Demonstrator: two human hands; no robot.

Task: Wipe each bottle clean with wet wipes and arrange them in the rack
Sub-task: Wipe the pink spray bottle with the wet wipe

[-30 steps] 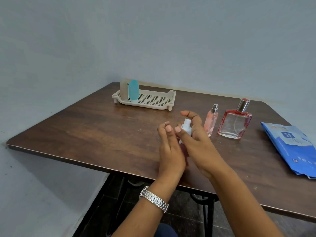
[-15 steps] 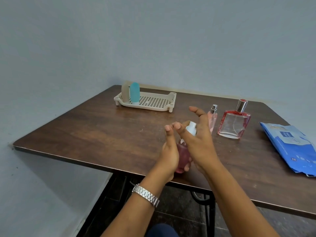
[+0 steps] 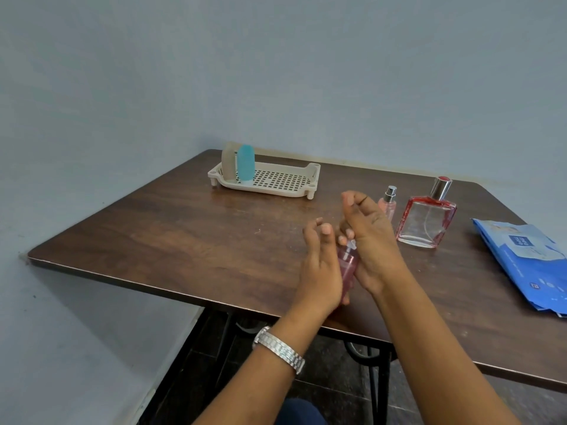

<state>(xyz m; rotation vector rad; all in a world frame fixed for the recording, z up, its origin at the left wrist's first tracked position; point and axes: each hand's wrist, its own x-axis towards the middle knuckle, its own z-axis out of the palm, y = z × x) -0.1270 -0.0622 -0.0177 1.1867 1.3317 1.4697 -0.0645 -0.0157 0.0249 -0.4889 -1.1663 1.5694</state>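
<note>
At the near middle of the dark wooden table, a pink pump bottle with a white pump top is upright between the person's two hands, just above the tabletop. The left hand lies against the bottle's left side with its fingers reaching upward, slightly bent at the tips, and a thumb tip shows hooked beneath the bottle's base. The right hand lays its palm against the bottle's right side, fingers lifted and loosely spread above the pump, the thumb next to the white top. Whether a wipe sits between palm and bottle cannot be told. A metal watch circles the left wrist.

Toward the far left corner stands a beige perforated rack. Two bottles are upright at its left end, side by side: a beige bottle and a teal bottle; nothing else stands on its slotted floor.

Behind the right hand a slim pink spray bottle stands on the table, and just right of it a square glass bottle with red edges and a silver cap, looking nearly drained. Well to the right lies a blue pack of wet wipes, flat on the wood.
</note>
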